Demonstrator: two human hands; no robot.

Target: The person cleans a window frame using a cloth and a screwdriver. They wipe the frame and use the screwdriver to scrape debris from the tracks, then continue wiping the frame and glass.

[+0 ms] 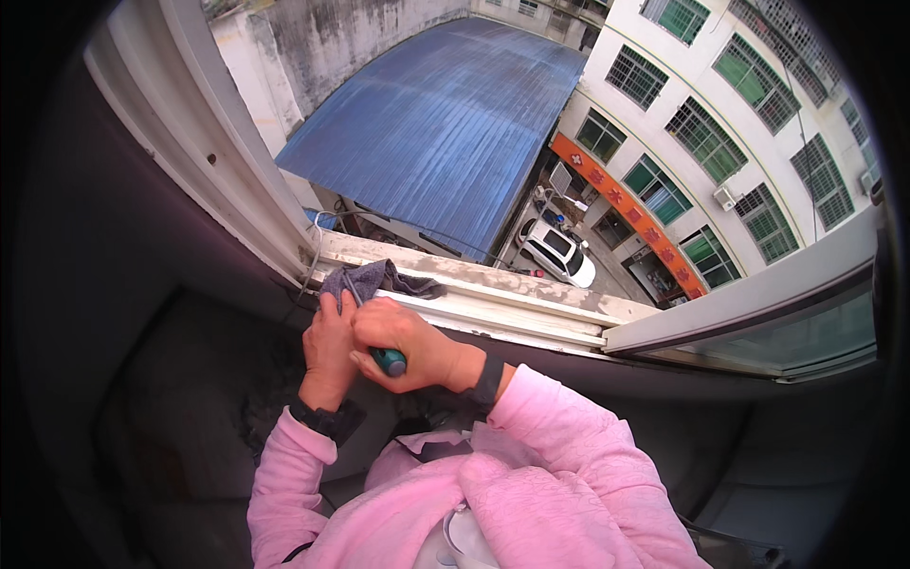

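My right hand [409, 341] is wrapped around the green handle of a screwdriver-like tool [387, 360], its thin metal shaft pointing away from me. The shaft meets a dark grey cloth [370, 279] bunched on the white sliding-window track [498, 310], near the left end of the sill. Close beside the right hand, my left hand [328, 341] has its fingers on the cloth and near the shaft. Whether those fingers pinch the cloth or only press it is hidden. The tool's tip is out of sight in the cloth.
At left rises the white window frame [213, 142], with a thin cable [313, 249] hanging by its corner. A sliding glass sash [782, 341] stands at right. Beyond the concrete outer ledge [455, 267] is a drop to a blue metal roof [455, 128] and a parked white car [558, 252].
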